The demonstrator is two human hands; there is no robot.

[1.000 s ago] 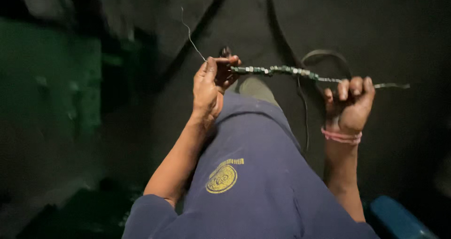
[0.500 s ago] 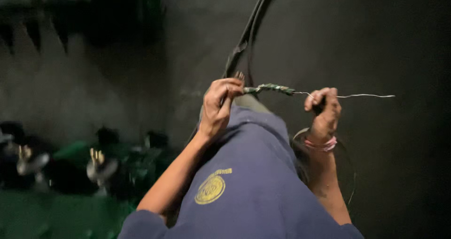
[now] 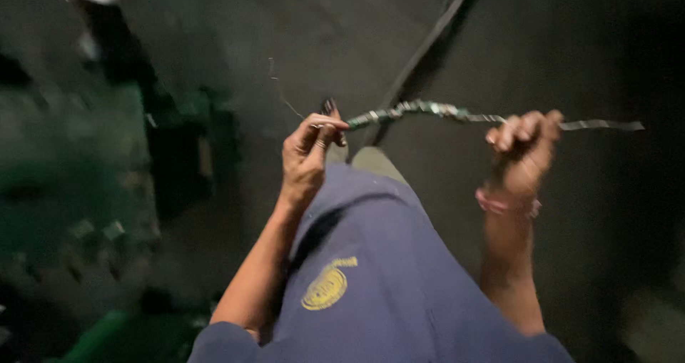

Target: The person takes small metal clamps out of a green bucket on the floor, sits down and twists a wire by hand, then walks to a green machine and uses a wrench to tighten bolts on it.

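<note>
Two closed fists, left hand (image 3: pixel 308 152) and right hand (image 3: pixel 524 143), each pinching one thin, knobbly, twisted metal wire (image 3: pixel 435 111).

Your left hand (image 3: pixel 308 156) hides the near end of the twisted wire strand (image 3: pixel 435 111), and your right hand (image 3: pixel 524 149) covers a stretch of it. The green machinery (image 3: pixel 78 184) at left is too blurred to make out. Both forearms are cut off by the lower edge.
</note>
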